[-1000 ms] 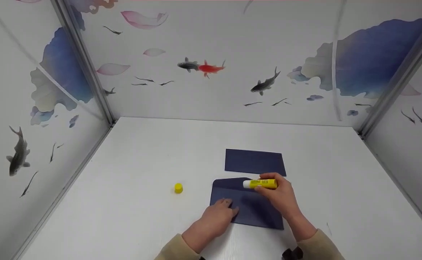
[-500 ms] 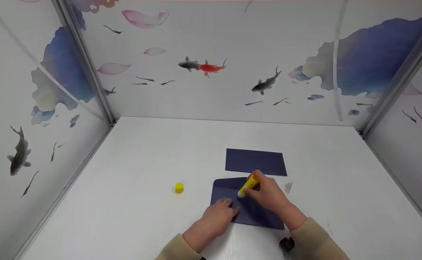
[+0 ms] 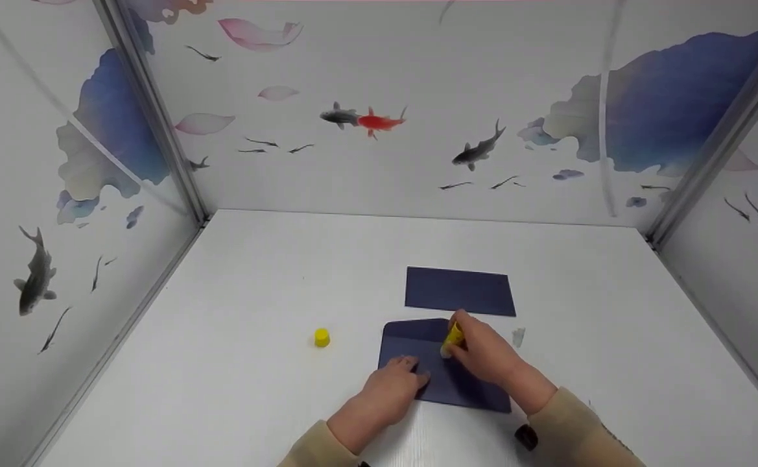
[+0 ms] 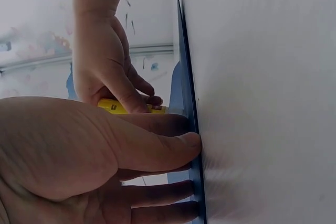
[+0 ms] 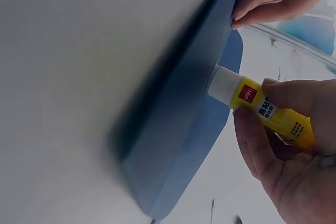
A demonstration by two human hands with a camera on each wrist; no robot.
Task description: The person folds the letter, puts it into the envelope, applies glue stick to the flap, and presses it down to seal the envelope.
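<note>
The yellow deli glue stick (image 3: 452,338) is over the middle of the dark blue envelope (image 3: 440,384), in the right hand (image 3: 482,350), which pinches its barrel between thumb and fingers. As I see it, everything hangs on where its white end meets the paper: in the right wrist view that end appears to touch the envelope's face, just on the near side of the flap (image 3: 411,329).

The left hand (image 3: 395,389) is the farther of the two from the stick, lying to its left and closer to the person. Its fingers are stretched out, fingertips and thumb resting on the envelope's left part, with a gap between them and the stick.

The stick's long axis stands steep to the paper, white end down, yellow end up. From the head view it leans a little, the top going away and to the right.

The envelope's long axis runs left to right across the person, its flap pointing away. Beyond it lies a separate dark blue rectangle (image 3: 460,292); the yellow cap (image 3: 321,337) sits off to the left.
</note>
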